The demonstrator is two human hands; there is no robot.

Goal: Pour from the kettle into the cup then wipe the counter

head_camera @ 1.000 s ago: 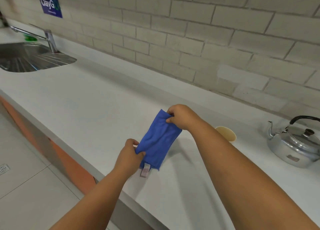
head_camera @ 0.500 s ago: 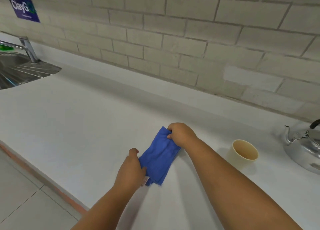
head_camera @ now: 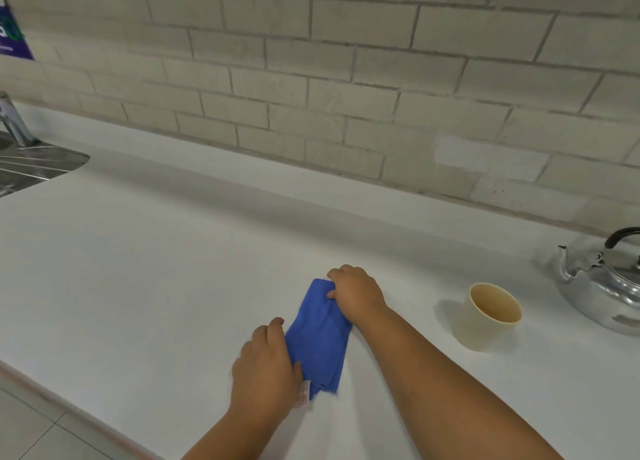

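cloth (head_camera: pixel 318 335): plain blue, between both hands | cup (head_camera: pixel 490 316): cream, right of right hand (head_camera: pixel 356 295) | kettle (head_camera: pixel 602 286): silver, black handle | worktop (head_camera: pixel 156 269): white | wall (head_camera: pixel 346 78): grey brick pattern

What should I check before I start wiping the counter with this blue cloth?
1. Cloth down on the counter: ok. The blue cloth lies folded on the white counter.
2. Hold on the cloth: ok. The left hand pinches its near end, the right hand its far end.
3. Cup out of the wiping path: ok for now. The beige cup stands upright to the right, apart from the cloth and the right forearm.
4. Kettle set down: ok. The metal kettle sits upright beyond the cup.
5. Spill to wipe: cannot tell, no wet patch shows.
6. Cup filled: cannot tell.
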